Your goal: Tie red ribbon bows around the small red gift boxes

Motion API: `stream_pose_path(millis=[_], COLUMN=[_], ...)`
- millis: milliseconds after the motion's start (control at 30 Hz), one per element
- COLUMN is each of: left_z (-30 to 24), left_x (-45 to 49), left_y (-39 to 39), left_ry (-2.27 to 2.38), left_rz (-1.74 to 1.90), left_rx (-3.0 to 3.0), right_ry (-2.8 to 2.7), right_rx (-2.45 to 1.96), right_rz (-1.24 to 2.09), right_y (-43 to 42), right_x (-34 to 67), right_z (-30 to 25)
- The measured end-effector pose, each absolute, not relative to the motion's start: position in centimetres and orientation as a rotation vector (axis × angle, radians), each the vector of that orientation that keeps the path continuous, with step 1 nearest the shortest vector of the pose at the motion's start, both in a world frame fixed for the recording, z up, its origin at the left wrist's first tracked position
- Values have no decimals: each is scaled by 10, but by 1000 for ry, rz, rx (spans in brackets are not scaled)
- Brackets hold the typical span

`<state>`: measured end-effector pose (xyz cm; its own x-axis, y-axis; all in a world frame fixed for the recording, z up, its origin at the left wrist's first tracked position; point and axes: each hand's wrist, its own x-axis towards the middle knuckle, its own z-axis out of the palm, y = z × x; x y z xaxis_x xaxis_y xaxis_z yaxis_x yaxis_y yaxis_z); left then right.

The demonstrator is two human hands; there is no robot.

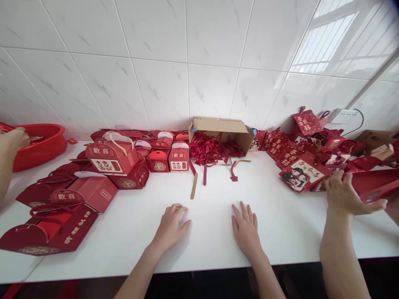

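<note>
My left hand (pixel 172 224) rests on its side at the white table (pixel 212 236), thumb apart from loosely bent fingers, holding nothing. Palm down, my right hand (pixel 245 226) lies flat with its fingers stretched out and also holds nothing. Beyond my hands lie a tan strip (pixel 193 186), a dark red strip (pixel 205 175) and a red ribbon piece with a knotted end (pixel 233 171). Behind these, an open cardboard box (pixel 221 124) on its side spills a heap of red ribbons (pixel 204 149).
Red gift boxes (pixel 110 160) stand stacked at the left, and red bags (pixel 305 172) pile up at the right. A co-worker's hand (pixel 14 143) reaches into a red basin (pixel 46 145). Another person's hand (pixel 343 193) is among the bags. A tiled wall (pixel 162 91) backs the table.
</note>
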<state>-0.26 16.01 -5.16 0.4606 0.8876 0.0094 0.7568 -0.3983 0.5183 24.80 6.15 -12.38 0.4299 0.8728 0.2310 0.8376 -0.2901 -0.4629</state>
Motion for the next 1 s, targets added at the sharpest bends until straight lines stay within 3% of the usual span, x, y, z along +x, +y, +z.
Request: stream_pose_path(millis=[400, 867, 1000], left_z=[-50, -92, -77], left_x=[101, 64, 30], left_y=[287, 253, 235], left_ry=[1644, 1374, 1370], left_rz=[469, 960, 1184], left_rx=[2312, 2345, 2344], right_ry=[-1558, -1564, -1570], right_rx=[-2227, -2269, -2289], right_rz=[93, 115, 130], right_y=[57, 54, 53], right_x=[247, 247, 248], right_z=[-105, -109, -113])
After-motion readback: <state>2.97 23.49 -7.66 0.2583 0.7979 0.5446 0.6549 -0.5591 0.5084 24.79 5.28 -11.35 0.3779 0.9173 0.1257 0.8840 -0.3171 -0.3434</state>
